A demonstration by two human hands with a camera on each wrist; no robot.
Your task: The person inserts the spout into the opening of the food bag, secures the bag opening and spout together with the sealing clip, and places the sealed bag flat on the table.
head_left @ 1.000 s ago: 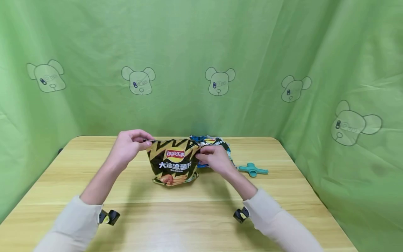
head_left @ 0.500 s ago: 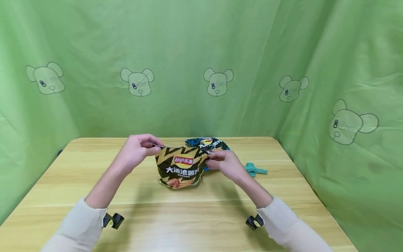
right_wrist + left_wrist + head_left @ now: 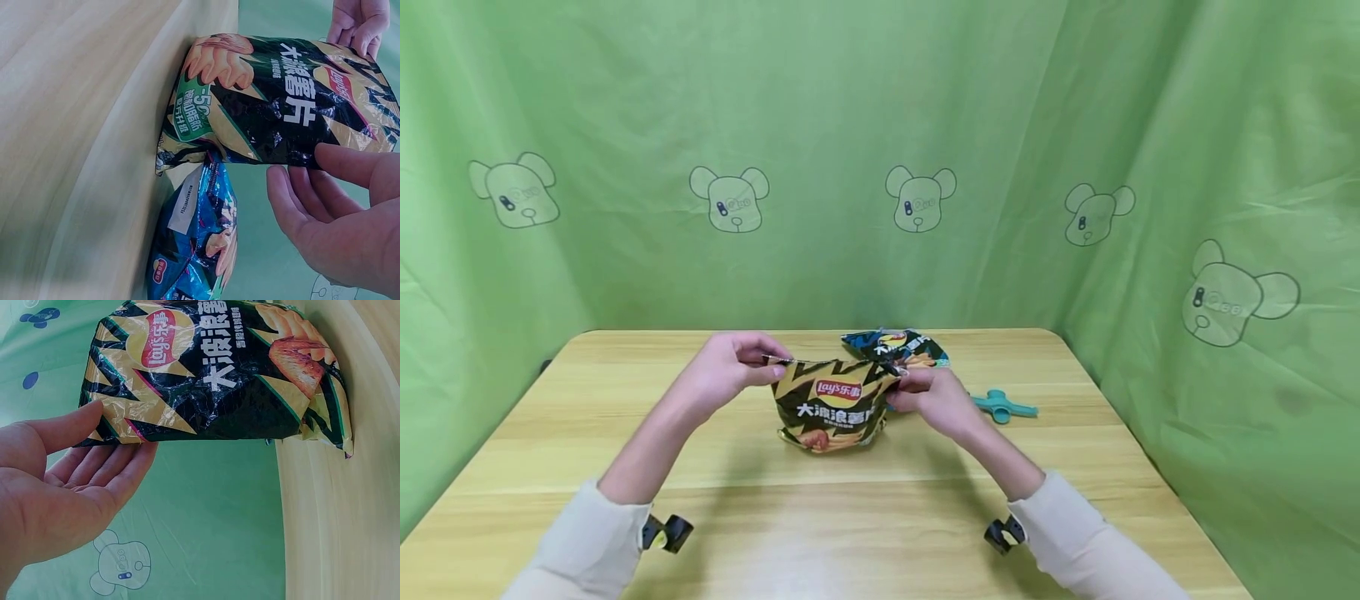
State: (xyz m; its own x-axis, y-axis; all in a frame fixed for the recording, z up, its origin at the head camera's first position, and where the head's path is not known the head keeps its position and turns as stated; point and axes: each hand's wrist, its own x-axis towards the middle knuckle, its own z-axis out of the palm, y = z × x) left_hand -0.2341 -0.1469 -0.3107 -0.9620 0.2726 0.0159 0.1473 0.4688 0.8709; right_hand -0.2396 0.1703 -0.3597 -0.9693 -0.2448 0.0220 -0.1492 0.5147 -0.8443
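Note:
A black and gold chip bag [image 3: 831, 408] stands upright on the table, held between my two hands. My left hand [image 3: 730, 375] pinches its upper left corner, thumb in front and fingers behind. On the other side my right hand [image 3: 932, 402] pinches the bag's right edge near the top. In the left wrist view the thumb lies on the front of the chip bag [image 3: 206, 375], and the other fingers are partly hidden behind it. The right wrist view has the right hand [image 3: 344, 194] with its thumb on the bag's face and fingertips behind the edge.
Behind the held bag lies a blue and black chip bag [image 3: 898, 343], partly covered by it. A teal clip-like piece [image 3: 1003, 406] rests on the table [image 3: 850, 533] at the right. A green curtain [image 3: 820, 275] hangs beyond the table's far edge.
Both hands have shifted the black and gold bag to the right and slightly nearer. The blue bag behind it has come more into sight. Both hands keep their pinch.

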